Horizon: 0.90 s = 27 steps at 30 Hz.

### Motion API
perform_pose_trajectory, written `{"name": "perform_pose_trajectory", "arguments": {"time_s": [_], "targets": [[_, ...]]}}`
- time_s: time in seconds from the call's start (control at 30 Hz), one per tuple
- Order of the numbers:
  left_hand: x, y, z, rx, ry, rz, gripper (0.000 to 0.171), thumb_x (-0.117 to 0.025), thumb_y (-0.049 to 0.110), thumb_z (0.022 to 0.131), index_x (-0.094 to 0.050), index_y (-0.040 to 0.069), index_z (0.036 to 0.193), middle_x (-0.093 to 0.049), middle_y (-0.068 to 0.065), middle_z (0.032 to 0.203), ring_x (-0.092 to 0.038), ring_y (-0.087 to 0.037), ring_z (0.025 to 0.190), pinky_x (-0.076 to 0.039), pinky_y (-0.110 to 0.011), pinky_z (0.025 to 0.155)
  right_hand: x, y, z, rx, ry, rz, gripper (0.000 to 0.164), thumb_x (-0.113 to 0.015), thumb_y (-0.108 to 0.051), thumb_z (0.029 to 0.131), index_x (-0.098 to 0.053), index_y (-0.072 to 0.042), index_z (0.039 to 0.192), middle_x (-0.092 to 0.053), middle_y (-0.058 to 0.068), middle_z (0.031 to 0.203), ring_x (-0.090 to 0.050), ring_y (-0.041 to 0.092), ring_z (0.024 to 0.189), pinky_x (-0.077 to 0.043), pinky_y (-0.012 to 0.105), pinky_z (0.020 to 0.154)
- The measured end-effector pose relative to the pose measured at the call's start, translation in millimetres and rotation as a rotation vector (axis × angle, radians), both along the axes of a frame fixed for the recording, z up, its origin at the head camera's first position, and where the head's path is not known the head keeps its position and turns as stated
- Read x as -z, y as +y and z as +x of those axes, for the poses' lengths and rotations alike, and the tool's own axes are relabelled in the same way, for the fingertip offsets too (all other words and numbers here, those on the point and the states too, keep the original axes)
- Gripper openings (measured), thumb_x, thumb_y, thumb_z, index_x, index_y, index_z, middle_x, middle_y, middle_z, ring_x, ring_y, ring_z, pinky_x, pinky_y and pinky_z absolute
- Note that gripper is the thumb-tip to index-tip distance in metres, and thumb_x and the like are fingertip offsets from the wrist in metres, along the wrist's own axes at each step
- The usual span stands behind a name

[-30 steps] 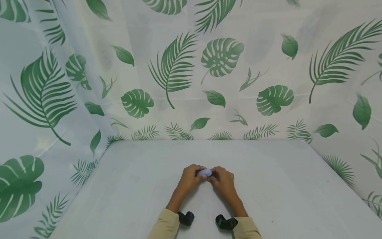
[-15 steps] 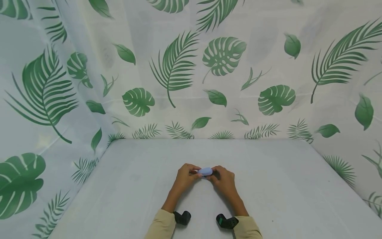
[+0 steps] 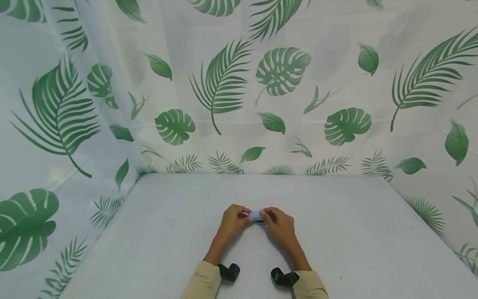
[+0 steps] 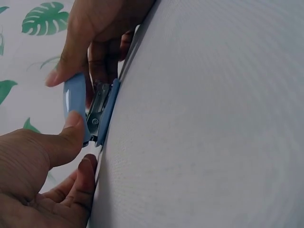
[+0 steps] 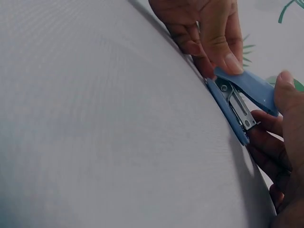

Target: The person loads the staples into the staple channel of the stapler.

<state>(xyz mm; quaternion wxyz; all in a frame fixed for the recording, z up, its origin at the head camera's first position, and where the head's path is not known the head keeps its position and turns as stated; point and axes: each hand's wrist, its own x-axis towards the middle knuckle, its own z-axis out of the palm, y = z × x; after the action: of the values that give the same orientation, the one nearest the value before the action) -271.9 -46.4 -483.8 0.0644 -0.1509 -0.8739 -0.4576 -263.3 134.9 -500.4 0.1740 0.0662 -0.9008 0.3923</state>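
A small light-blue stapler (image 3: 256, 216) lies low over the white table in the head view, between both hands. Its top cover (image 5: 256, 90) is raised away from the metal staple channel (image 5: 240, 109) and the blue base (image 5: 223, 107). My left hand (image 3: 231, 223) pinches the hinge end, thumb on the cover. At the other end, my right hand (image 3: 281, 226) holds the stapler with its thumb on the cover's tip. Its other fingers are around the channel and base, partly hidden. Both hands also show in the left wrist view, around the raised cover (image 4: 75, 97).
The white table (image 3: 179, 241) extends around the hands. Leaf-printed cloth walls (image 3: 231, 95) stand behind it and at the sides. Black devices (image 3: 229, 272) are strapped at both wrists, below the sleeves (image 3: 203, 280).
My left hand has shifted slightly left, its fingers regripping the stapler's end. The right thumb has come up onto the cover. A gap between cover and base has become visible.
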Motion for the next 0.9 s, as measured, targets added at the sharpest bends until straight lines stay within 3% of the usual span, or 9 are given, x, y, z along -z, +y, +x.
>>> {"name": "perform_pose_trajectory", "arguments": {"time_s": [0.17,0.5,0.9], "targets": [[2.1,0.9,0.0,-0.014,-0.014,-0.003,0.022,-0.079,0.016,0.081,-0.074,0.004,0.1,-0.063,-0.011,0.102,-0.065,-0.024,0.093,-0.05,-0.037,0.083,0.5,-2.4,-0.2,0.03,-0.014,0.011,0.031,-0.061,-0.038,0.096,-0.072,-0.011,0.106,-0.074,0.005,0.1,-0.067,0.028,0.104,-0.035,0.058,0.101],[-2.5,2.9,-1.0,-0.047,-0.015,-0.004,0.022,-0.079,0.017,0.081,-0.074,0.005,0.098,-0.063,-0.011,0.102,-0.064,-0.024,0.092,-0.051,-0.04,0.082,-4.1,-2.9,-2.2,-0.001,0.026,0.027,0.023,-0.061,-0.033,0.096,-0.073,-0.015,0.105,-0.074,0.003,0.098,-0.068,0.024,0.098,-0.04,0.054,0.096],[-2.6,4.9,0.3,-0.039,0.007,-0.008,0.02,-0.079,0.014,0.08,-0.075,0.003,0.096,-0.064,-0.013,0.102,-0.064,-0.025,0.091,-0.051,-0.037,0.081,-4.8,-2.8,1.3,-0.008,0.038,0.035,0.02,-0.061,-0.028,0.096,-0.072,-0.014,0.106,-0.074,0.005,0.095,-0.068,0.026,0.096,-0.039,0.056,0.093]]}}
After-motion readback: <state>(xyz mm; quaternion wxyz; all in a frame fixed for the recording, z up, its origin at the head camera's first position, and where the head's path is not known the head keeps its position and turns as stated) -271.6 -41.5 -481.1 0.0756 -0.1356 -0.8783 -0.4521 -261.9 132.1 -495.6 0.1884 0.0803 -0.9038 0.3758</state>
